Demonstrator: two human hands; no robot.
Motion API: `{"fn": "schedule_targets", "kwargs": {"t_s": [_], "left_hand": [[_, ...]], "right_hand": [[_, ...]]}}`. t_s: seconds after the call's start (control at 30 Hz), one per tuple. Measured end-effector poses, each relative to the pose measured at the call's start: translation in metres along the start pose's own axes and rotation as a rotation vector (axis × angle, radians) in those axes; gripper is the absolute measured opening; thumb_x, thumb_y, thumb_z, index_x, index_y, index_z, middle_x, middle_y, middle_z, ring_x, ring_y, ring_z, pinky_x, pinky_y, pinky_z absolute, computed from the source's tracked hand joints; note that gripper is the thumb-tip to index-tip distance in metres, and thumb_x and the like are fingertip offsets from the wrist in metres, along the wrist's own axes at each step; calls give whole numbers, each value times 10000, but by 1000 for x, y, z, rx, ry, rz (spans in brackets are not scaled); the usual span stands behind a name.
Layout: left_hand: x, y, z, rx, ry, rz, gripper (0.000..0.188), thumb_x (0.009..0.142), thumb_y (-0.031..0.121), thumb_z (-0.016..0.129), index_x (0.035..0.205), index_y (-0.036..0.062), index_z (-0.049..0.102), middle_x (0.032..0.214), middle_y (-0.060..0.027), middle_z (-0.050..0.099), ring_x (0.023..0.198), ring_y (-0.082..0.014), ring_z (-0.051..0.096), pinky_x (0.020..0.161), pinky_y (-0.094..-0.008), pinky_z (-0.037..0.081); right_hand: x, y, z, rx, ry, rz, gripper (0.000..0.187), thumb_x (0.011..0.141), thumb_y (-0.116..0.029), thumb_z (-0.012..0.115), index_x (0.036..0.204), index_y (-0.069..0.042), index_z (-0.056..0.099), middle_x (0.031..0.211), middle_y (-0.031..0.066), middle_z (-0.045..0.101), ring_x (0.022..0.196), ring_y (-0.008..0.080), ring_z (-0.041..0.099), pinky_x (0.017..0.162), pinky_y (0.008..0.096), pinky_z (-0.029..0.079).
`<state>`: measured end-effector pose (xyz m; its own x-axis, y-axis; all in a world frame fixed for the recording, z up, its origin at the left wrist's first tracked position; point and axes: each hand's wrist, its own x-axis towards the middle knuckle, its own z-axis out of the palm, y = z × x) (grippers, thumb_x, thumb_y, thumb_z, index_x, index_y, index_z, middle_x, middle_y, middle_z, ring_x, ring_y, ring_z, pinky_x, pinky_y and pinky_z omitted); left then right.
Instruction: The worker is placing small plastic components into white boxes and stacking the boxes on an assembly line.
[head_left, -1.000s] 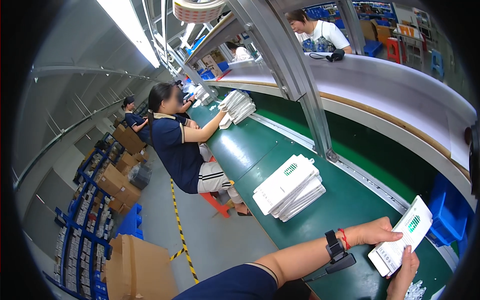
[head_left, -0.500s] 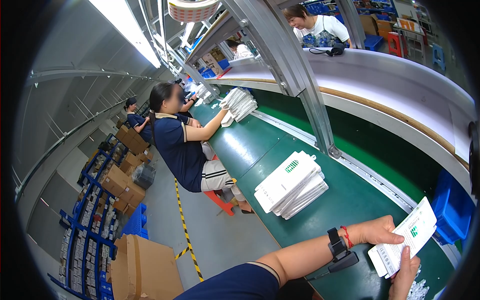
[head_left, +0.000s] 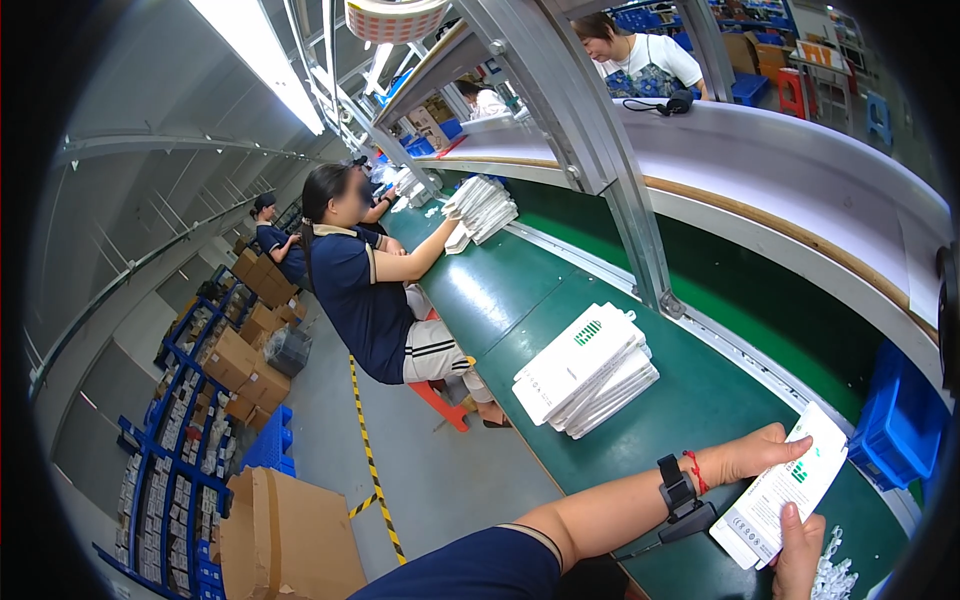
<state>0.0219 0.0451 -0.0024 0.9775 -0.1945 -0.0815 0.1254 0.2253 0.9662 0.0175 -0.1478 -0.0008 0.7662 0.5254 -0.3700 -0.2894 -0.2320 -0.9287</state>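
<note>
A flat white carton (head_left: 765,510) with green print is held between my two hands at the lower right, tilted above the green bench. My left hand (head_left: 752,454) grips its upper part, thumb across the printed face. The fingers of that hand are partly hidden behind the carton. My right hand (head_left: 799,552) pinches the lower right edge, thumb on the front. Just beyond my left forearm lies a stack of similar white cartons (head_left: 560,360). Small clear-white plastic pieces (head_left: 832,578) lie in a heap beside my right hand.
A blue bin (head_left: 895,425) stands at the right. A metal post (head_left: 630,220) rises from the bench's far edge (head_left: 735,360). A co-worker (head_left: 355,275) sits further along, one hand at another carton pile (head_left: 480,208). A large cardboard box (head_left: 290,540) stands on the floor at left.
The carton has shifted slightly left and down and shows more of its printed face. My left thumb now lies nearer its upper end; the right hand has moved a little lower.
</note>
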Motion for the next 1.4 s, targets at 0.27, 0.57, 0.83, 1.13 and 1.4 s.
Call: {"fn": "schedule_targets", "kwargs": {"t_s": [0.27, 0.57, 0.83, 1.13, 1.4], "left_hand": [[2, -3, 1, -48, 0, -2, 479, 883, 395, 483, 800, -51, 634, 670, -40, 608, 576, -47, 516, 508, -201, 424], [1, -2, -2, -65, -9, -23, 460, 872, 392, 504, 803, -44, 634, 681, -29, 603, 585, -46, 522, 512, -195, 430], [-8, 2, -3, 20, -261, -93, 393, 812, 353, 610, 804, -40, 633, 690, -30, 606, 572, -59, 534, 499, -191, 433], [8, -17, -2, -59, -161, 98, 395, 814, 317, 604, 990, -31, 538, 794, -42, 607, 665, -67, 550, 593, -216, 458], [5, -5, 0, -198, -168, 51, 409, 813, 180, 602, 1125, -11, 420, 801, -68, 588, 675, -78, 571, 619, -190, 450]], "right_hand": [[-2, -5, 1, 40, -12, -12, 254, 855, -190, 543, 874, 52, 616, 712, 47, 592, 584, 91, 501, 500, 231, 377], [4, 9, 0, 199, -36, -40, 229, 860, -146, 529, 945, 58, 588, 807, 79, 607, 672, 127, 559, 580, 227, 433], [12, -4, 16, 512, 353, -159, 438, 892, -439, 428, 985, -17, 506, 713, 23, 562, 517, 60, 529, 388, 169, 369], [16, 9, -2, 327, 214, -190, 395, 899, -416, 428, 861, -35, 525, 646, 1, 548, 424, 15, 441, 322, 144, 279], [32, 16, -28, 427, 552, -322, 244, 919, -305, 429, 954, -71, 488, 694, -6, 557, 464, 1, 448, 349, 130, 274]]}}
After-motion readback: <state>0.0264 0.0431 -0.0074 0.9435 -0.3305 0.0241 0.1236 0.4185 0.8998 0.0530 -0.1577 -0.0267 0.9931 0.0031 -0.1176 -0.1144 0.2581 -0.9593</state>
